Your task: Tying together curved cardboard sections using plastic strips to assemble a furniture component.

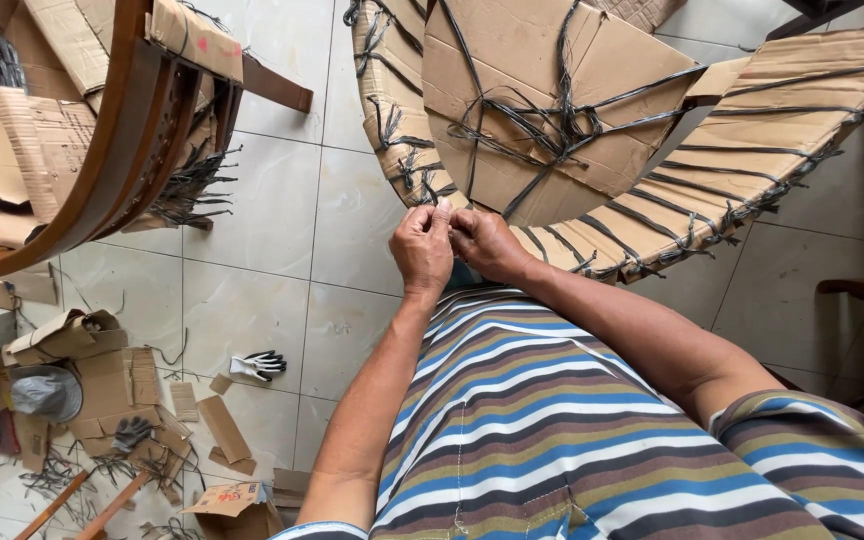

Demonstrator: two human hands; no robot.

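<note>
Head view showed left hand (pixel 422 245) and right hand (pixel 482 242) pinching a black strap (pixel 442 195) at the cardboard-wrapped frame (pixel 752 150); most wrapping was tied, this knot unfinished.

We see tan-brown cardboard wrapping (pixel 592 90) on the far piece, crossed by black strips (pixel 552 125). Nearest us, the shirt (pixel 552 430) runs in stripes of blue, white, olive and dark brown. The floor (pixel 282 230) is pale off-white tile with thin grey joints. Far left, a curved wooden frame (pixel 122 140) shows reddish brown. On the left floor lie a white-and-black glove (pixel 257 365), a grey glove (pixel 132 432) and brown cardboard scraps (pixel 102 380).
</note>
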